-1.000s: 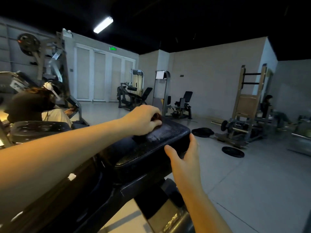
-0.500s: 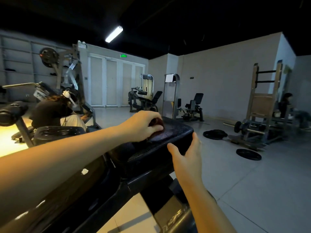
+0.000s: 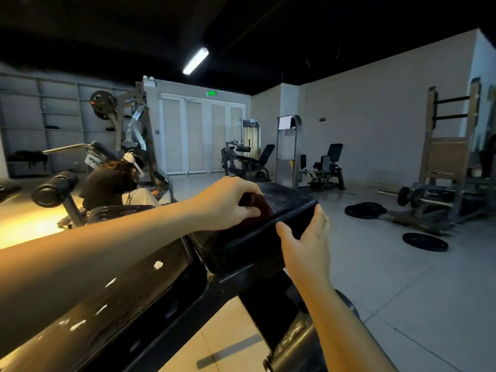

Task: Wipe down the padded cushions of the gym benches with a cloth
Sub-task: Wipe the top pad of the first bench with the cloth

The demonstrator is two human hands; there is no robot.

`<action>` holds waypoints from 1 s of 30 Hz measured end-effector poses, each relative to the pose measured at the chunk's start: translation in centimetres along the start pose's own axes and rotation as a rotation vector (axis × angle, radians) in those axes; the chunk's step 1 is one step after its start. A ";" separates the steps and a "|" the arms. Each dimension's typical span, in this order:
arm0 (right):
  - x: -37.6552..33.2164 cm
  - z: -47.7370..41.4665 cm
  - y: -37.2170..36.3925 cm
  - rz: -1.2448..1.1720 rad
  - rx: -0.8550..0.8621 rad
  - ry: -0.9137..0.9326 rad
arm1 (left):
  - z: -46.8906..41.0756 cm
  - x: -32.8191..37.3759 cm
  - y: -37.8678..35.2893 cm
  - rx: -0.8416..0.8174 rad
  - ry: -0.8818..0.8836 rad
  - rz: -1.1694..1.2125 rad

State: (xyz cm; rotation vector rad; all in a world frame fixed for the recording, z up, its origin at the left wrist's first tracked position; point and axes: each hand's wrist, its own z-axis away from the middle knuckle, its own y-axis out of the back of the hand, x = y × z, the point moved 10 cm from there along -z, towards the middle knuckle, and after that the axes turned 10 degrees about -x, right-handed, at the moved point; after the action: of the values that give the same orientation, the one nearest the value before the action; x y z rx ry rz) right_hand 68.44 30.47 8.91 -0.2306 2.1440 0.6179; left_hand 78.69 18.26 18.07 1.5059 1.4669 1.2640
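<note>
The left hand reaches in over the bench from the left, its fingers curled down around a dark red cloth bunched under the palm. The cloth lies on top of the black seat cushion, in the left half of the top face and back from the far edge. The right hand grasps the cushion at its near right corner. Its thumb lies along the top edge and its fingers reach up around the corner; how far they wrap behind cannot be seen. The cushion's edges are rounded and its top has a pebbled grain. A narrow gap separates the cushion from the long, glossy back pad, which runs down to the lower left. Both pads sit on the black bench frame, and its post drops below the cushion. To the right of the bench the grey tiled floor is open. Farther out on it lie a single weight plate and a low stack of plates, both well apart from the cushion. A loaded rack stands by the right wall. To the left, close beside the bench, another person sits at a machine behind a padded roller. Two seated machines stand near the back wall.
</note>
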 end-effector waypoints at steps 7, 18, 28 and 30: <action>0.6 -0.1 -0.2 -0.036 0.008 0.009 | -4.2 -10.3 1.3 0.066 0.302 -0.032; 0.7 -0.2 -0.2 -0.139 0.003 -0.009 | -2.2 -1.3 -0.6 -0.013 -0.120 0.089; 1.2 -0.6 0.1 -0.160 -0.025 0.034 | -7.4 -8.5 0.5 0.053 0.118 0.160; 1.2 -0.6 0.0 -0.164 -0.023 0.026 | -6.6 -4.3 -0.4 -0.007 -0.034 0.215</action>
State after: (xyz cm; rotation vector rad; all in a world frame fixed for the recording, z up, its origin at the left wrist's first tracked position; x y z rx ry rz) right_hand 67.32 30.27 8.29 -0.4249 2.1176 0.5473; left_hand 72.83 13.05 18.92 1.7080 1.3046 1.3588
